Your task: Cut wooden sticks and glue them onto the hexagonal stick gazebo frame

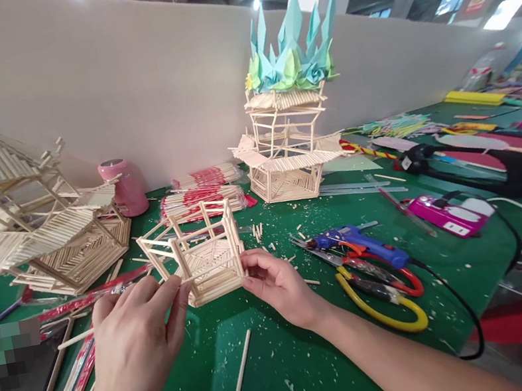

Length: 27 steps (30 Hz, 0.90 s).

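A small many-sided frame of wooden sticks (214,286), with upright posts and a slatted floor, stands on the green table between my hands. My left hand (136,329) pinches the left end of a thin wooden stick (211,270), which lies level across the frame's front side. At the front right post, the fingers of my right hand (277,285) are closed on the frame, by the stick's other end. Another stick (75,339) juts out left of my left hand. One loose stick (243,362) lies on the table in front of the frame.
Stick pavilions stand left (70,256) and behind (289,180), the latter topped with blue paper folds. To the right lie a blue glue gun (357,240), yellow-handled cutters (408,318) and a pink power strip (446,214). Stick packs (202,204) and a pink container (125,186) stand behind.
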Available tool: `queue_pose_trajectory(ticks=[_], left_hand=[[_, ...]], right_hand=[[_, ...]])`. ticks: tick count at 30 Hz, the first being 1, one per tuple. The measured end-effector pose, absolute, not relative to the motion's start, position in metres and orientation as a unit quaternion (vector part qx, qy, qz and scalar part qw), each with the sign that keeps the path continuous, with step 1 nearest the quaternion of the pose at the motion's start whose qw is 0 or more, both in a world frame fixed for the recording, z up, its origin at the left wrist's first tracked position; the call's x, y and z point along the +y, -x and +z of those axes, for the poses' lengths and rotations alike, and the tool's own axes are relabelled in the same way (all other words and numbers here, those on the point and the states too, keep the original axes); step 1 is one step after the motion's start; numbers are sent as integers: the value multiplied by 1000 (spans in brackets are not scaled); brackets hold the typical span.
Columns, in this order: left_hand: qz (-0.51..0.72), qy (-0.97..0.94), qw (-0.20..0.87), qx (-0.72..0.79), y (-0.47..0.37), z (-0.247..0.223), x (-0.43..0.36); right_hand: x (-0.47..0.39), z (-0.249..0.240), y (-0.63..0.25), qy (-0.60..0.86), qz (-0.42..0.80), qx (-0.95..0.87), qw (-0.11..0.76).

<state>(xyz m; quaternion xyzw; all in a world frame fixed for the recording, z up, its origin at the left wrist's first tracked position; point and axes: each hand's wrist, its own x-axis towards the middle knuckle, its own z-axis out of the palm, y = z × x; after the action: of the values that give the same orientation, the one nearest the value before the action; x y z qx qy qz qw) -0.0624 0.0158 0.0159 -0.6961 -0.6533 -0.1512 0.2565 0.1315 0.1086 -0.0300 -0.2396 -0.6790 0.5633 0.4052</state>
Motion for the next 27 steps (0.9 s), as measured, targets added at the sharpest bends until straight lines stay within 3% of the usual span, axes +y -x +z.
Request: queue_pose_trajectory(ticks=[27], left_hand=[[-209, 695, 253, -640, 63, 13, 18]], right_hand=[[109, -32, -132, 239, 557, -685, 403]])
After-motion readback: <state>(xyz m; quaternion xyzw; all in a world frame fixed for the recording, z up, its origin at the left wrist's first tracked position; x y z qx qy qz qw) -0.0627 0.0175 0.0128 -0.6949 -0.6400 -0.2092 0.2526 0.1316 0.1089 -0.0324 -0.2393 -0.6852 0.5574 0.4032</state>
